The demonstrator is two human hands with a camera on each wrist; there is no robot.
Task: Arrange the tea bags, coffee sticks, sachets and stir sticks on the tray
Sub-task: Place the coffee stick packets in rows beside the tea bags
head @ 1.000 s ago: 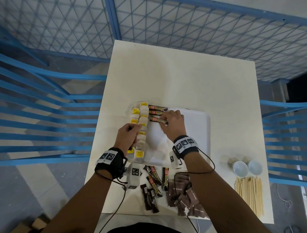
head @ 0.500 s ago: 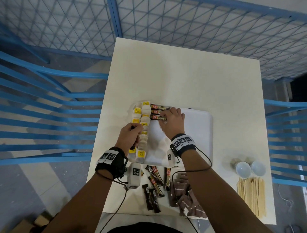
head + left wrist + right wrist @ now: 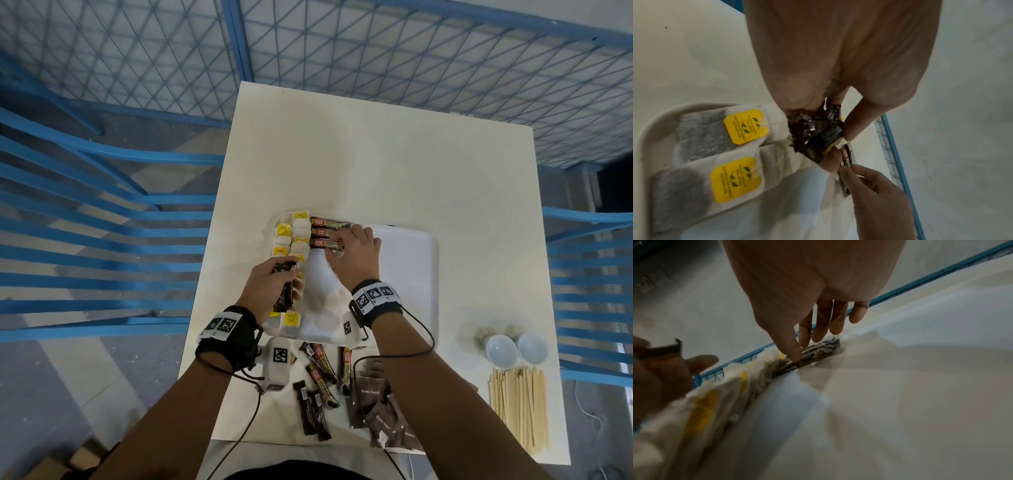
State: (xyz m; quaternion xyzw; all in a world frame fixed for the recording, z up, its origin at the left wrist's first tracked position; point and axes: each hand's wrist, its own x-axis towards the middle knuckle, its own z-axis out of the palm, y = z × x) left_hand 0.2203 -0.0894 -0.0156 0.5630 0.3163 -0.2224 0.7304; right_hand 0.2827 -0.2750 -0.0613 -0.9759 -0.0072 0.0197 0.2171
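Coffee sticks are in hand: the right hand (image 3: pixel 354 262) pinches the third coffee stick (image 3: pixel 323 243), flush against the tea bags (image 3: pixel 280 244) at the tray's (image 3: pixel 404 291) far left corner. The left hand (image 3: pixel 262 291) clasps spare sticks (image 3: pixel 283 294); the next probably belongs parallel, nearer.

tea bags (image 3: pixel 291 322) under left hand (image 3: pixel 258 291), sachets (image 3: pixel 368 394) under right forearm (image 3: pixel 435 394)

Table (image 3: pixel 376 164) holds tray (image 3: pixel 404 274), coffee sticks (image 3: pixel 320 373), sachets (image 3: pixel 373 404) — stir sticks (image 3: pixel 517 407).
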